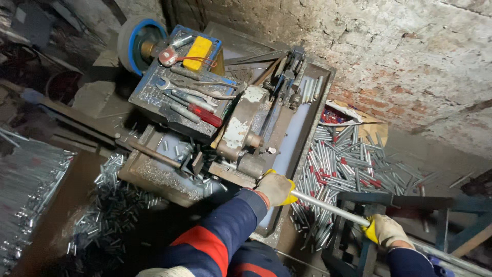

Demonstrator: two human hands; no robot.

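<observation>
In a brick-walled workshop we feed a long metal rod [328, 208] into a grimy cutting machine [246, 138], both gloved hands clenched around it. Our left hand [275, 188] grips the rod where it meets the machine's near right side; our right hand [385, 231] holds it further back, above a dark metal stand [359, 225].

The rod's long axis runs on a diagonal, from the near right of the scene up toward the machine at the middle. Its leading end points up and left into the machine, while its tail trails off past our right hand toward the near right corner. It lies close to level, tilted only slightly.

Much work appears done. A heap of short cut pieces [110, 205] lies on the floor to the left of the machine, and a wider spread of longer silver tubes [343, 159], some with red ends, covers the floor to its right, below the brick wall [400, 56]. A good length of rod is left behind our hands, so we judge this piece far from used up. We cannot tell whether the rod's tip has reached the blade.

On top of the machine sits a blue tray [154, 97] of wrenches, a red-handled screwdriver [205, 115] and a yellow block [197, 53].
</observation>
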